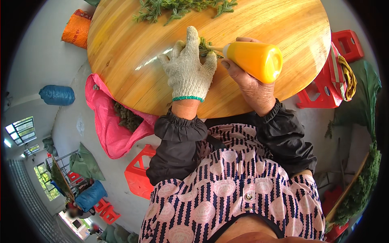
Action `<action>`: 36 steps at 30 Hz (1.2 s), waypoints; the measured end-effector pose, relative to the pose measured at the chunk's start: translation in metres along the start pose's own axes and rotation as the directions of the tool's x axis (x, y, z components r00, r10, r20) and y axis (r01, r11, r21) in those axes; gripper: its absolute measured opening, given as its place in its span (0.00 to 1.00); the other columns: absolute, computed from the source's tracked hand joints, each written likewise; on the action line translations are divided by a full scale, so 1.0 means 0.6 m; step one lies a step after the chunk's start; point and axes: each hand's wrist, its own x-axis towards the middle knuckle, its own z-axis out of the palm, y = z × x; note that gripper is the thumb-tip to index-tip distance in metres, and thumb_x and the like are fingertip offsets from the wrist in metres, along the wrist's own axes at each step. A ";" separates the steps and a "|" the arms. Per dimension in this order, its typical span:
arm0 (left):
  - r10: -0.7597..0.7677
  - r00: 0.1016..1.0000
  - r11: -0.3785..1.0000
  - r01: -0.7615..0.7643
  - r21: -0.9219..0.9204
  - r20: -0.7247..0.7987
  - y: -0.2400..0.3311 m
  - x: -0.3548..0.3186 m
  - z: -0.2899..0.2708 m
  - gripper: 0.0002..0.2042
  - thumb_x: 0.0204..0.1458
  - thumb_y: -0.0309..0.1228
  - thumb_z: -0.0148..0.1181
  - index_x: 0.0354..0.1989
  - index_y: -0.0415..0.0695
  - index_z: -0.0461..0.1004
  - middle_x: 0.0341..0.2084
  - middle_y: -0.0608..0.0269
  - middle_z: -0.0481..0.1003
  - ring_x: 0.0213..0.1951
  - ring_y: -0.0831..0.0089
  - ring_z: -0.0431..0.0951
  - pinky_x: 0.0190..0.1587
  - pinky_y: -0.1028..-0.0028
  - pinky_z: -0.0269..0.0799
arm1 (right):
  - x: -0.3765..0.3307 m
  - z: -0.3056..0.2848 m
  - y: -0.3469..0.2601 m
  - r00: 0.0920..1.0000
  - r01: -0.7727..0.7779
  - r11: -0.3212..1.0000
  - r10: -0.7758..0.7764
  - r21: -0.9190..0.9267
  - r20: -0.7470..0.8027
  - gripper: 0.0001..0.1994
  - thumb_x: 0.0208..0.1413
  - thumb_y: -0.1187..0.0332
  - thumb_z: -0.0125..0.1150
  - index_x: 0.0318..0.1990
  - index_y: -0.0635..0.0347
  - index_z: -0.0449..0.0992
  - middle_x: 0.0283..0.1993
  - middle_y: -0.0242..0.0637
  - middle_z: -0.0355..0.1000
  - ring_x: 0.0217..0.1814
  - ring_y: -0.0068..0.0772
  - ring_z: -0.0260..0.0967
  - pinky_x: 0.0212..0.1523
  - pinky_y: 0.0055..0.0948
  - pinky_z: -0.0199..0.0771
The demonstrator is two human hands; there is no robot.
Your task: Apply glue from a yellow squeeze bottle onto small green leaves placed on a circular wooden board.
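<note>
My left hand point(189, 69), in a white knitted glove with a green cuff, lies palm down over the round wooden table point(133, 85), fingers spread. A small green conifer-like sprig point(204, 47) sits between its index finger and thumb, the thumb appearing to touch it. My bare right hand point(253, 87) is wrapped round a yellow squeeze bottle point(257, 60), tilted onto its side. Its narrow pale nozzle point(214, 48) points left and reaches the sprig. Whether anything comes out of the tip is too small to tell.
More green sprigs point(178, 8) are heaped at the table's far edge. A pink sack point(107, 129) with greenery inside stands at the left, near a red stool point(139, 172). At the right are another red stool point(322, 91) and a striped bag point(337, 71). An orange sack point(77, 28) lies far left.
</note>
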 end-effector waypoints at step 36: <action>0.063 0.993 0.998 -0.063 0.011 -0.103 -0.019 0.004 0.013 0.36 0.51 0.41 0.66 0.71 0.48 0.63 0.43 0.57 0.76 0.50 0.56 0.78 0.63 0.40 0.56 | -0.012 -0.008 -0.027 0.999 -0.033 0.999 0.033 0.008 0.015 0.14 0.50 0.81 0.73 0.45 0.65 0.80 0.57 0.46 0.72 0.50 0.36 0.75 0.51 0.33 0.77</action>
